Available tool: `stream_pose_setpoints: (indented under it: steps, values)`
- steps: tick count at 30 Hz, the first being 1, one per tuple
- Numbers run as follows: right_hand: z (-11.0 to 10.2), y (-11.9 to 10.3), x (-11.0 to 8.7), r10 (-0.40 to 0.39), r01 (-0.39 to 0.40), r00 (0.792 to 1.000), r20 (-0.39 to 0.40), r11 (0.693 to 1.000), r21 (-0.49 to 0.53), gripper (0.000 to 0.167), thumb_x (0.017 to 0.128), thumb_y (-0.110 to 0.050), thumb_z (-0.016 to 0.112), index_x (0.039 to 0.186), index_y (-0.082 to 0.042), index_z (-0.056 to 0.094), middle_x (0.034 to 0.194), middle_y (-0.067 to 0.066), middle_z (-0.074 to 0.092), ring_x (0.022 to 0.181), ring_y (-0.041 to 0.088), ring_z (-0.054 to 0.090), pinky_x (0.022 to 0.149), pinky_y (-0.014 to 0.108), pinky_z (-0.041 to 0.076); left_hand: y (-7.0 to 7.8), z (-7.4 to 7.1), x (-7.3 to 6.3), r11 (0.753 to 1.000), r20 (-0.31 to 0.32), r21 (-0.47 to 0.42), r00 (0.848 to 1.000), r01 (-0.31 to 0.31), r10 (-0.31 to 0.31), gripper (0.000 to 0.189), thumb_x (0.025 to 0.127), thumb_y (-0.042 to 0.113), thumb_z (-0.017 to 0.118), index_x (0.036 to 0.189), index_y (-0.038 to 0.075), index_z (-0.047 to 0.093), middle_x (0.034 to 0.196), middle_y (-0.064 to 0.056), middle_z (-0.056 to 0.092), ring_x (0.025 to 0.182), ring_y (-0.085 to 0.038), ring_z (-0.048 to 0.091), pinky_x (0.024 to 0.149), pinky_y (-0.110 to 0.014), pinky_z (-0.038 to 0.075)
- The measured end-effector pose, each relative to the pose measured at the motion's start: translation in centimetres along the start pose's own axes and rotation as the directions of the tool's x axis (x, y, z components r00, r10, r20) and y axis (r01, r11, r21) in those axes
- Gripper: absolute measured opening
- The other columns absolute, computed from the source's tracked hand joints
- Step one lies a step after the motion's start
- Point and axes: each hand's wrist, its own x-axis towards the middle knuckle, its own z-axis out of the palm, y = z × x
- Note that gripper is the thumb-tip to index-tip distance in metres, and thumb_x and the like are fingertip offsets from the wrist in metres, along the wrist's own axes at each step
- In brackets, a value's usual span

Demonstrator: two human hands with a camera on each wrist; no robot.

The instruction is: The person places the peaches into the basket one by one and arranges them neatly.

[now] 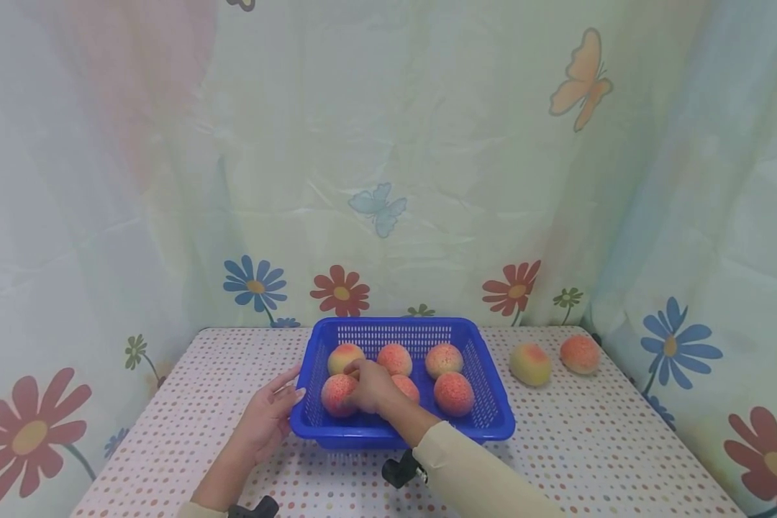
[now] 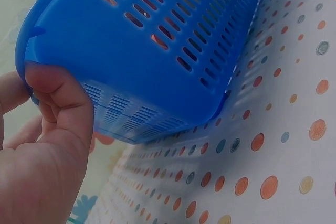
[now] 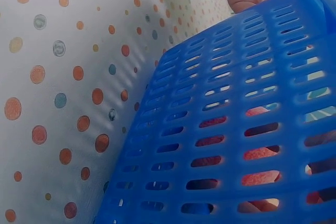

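Note:
A blue plastic basket [image 1: 401, 432] with slotted walls stands on the table and holds several red-and-yellow peaches. My left hand [image 1: 270, 417] is at the basket's left side; in the left wrist view its thumb [image 2: 50, 80] lies just under the rim, with a finger on the other side, pinching it. My right hand [image 1: 374, 388] reaches over the front wall into the basket. Its curled fingers and thumb grip the front-left peach [image 1: 337, 396]. Behind that lies a yellower peach [image 1: 345, 355]. The right wrist view shows mostly the slotted basket wall [image 3: 210, 108], which hides the right hand's grip.
Two more peaches lie on the table right of the basket: a yellowish one [image 1: 529, 364] and a redder one [image 1: 580, 354] near the right edge. A dotted cloth [image 1: 233, 367] covers the table. Flowered curtains [image 1: 388, 273] hang close behind and at both sides.

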Motion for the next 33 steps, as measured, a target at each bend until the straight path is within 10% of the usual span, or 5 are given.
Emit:
stream_pose_setpoints:
  steps: [17,33]
  values:
    - [-1.3,0.8,-1.6,-0.123,0.123,0.992,-0.013,0.992,-0.030,0.060,0.078,-0.017,0.088,0.131,-0.005,0.064,0.124,0.015,0.070,0.100,0.026,0.067,0.090,0.045,0.059,-0.2,0.0,0.2,1.000,-0.034,-0.019,0.999,0.011,-0.011,0.062,0.103,0.014,0.059,0.159,0.016,0.033,0.156,-0.024,0.046,0.129,-0.034,0.063,0.100,-0.044,0.058]
    - [-4.1,3.0,-4.0,-0.255,0.250,0.967,0.021,0.957,0.146,0.052,0.084,-0.022,0.086,0.130,-0.008,0.066,0.129,0.014,0.070,0.117,0.041,0.067,0.095,0.049,0.061,-0.3,-0.1,0.3,1.000,-0.025,0.000,1.000,0.000,0.000,0.064,0.103,0.016,0.060,0.160,0.016,0.032,0.155,-0.024,0.046,0.130,-0.035,0.062,0.102,-0.046,0.056]
